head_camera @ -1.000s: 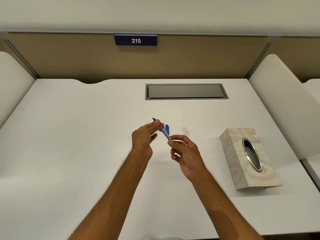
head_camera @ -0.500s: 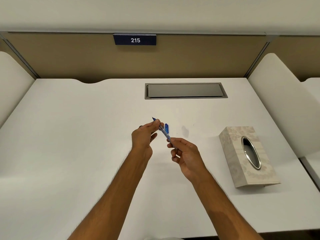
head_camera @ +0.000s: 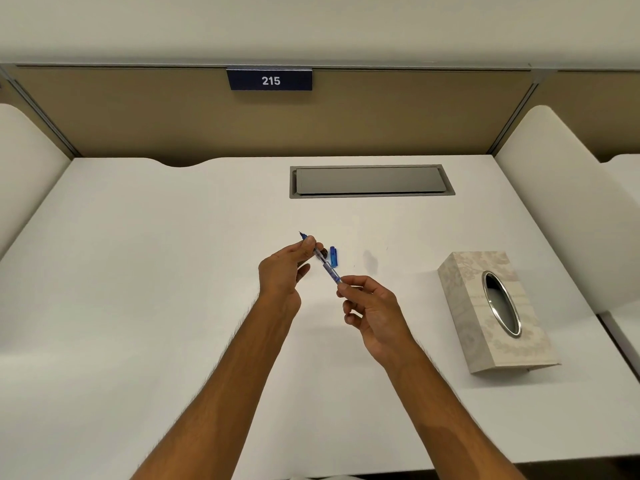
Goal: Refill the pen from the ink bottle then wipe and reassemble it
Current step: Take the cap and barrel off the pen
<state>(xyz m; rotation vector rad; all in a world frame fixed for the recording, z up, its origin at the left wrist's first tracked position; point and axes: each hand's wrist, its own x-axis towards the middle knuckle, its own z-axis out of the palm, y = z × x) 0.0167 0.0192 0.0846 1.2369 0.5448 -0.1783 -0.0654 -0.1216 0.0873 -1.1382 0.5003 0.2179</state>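
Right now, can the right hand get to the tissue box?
Probably yes. The tissue box sits to the right of the right hand, with only bare desk between them. But that hand pinches the pen, so it should let go first, leaving the pen to the left hand.

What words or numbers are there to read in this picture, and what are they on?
"215": white digits on the dark blue rectangular sign fixed to the tan partition panel.
Clear blue pen: any print is too small to read.
Pale patterned tissue box: no words visible.
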